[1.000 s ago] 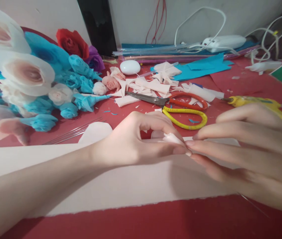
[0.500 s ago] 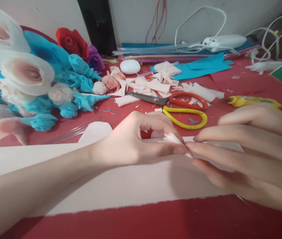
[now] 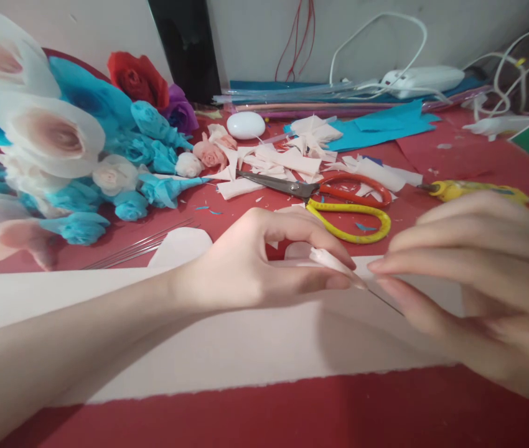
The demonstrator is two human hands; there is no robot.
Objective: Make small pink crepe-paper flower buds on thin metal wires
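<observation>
My left hand [image 3: 264, 264] is closed in a pinch around a small white crepe-paper bud [image 3: 332, 264], whose frilled end points up and left. From the bud's lower end a thin wire stem [image 3: 386, 302] slants down to the right, passing by my right thumb. Just right of the bud, apart from it, my right hand [image 3: 470, 280] has thumb and forefinger tips drawn together; whatever they may hold is hidden. Beneath both hands lies a long pale crepe-paper sheet [image 3: 227, 348]. A rounded pale paper piece [image 3: 183, 246] rests by my left wrist.
Scissors [image 3: 311, 190] with red and yellow handles lie behind the hands, among white paper scraps [image 3: 287, 158]. Crepe-paper flowers [image 3: 59, 140] crowd the left, with thin wires [image 3: 145, 242] before them. A yellow glue gun [image 3: 474, 190] and a white power strip [image 3: 426, 81] are at right.
My right fingertips have moved right, off the bud's lower end, so the wire stem now shows between the hands. My left hand keeps its pinch nearly in place.
</observation>
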